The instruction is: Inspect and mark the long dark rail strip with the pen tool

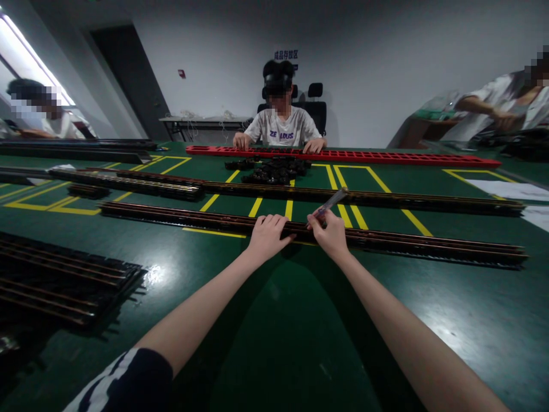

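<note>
A long dark rail strip (206, 221) with copper-coloured lines along it lies crosswise in front of me. My left hand (269, 233) rests on its near edge around the middle, fingers bent over the top and thumb pointing right. Just to the right, my right hand (331, 233) is closed around a slim pale pen-like tool (333, 200). The tool slants, its upper end up and to the right, its lower end down at the strip by my fingers. What kind of tool it is, I cannot make out.
Beyond lie another long dark strip (386, 198), a pile of small black parts (278, 170) and a red slotted frame (386, 157), with a co-worker's hands (314, 145) on it. Dark strips (55, 269) are stacked at near left. Yellow tape (416, 222) marks the green table (274, 332).
</note>
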### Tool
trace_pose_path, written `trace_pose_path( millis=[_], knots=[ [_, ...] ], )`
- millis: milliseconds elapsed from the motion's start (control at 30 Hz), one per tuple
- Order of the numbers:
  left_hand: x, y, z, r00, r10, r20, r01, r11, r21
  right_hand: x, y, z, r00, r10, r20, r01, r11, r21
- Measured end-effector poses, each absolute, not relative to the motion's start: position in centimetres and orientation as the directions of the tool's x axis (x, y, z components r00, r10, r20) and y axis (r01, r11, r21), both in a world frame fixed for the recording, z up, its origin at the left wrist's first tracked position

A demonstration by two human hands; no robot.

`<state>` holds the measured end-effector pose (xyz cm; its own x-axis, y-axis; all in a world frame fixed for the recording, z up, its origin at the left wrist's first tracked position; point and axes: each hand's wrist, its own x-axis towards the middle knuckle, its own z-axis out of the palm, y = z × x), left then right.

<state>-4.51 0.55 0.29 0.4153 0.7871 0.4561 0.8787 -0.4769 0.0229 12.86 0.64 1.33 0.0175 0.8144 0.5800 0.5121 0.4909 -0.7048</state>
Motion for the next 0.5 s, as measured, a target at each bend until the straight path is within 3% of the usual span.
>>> trace_pose_path(
  millis=[500],
  knots=[
    [-4.3,0.5,0.5,0.412,0.799,0.439,0.88,-0.474,0.037,14.5,0.2,0.3,0.085,0.795,0.601,0.554,0.464,-0.692]
  ],
)
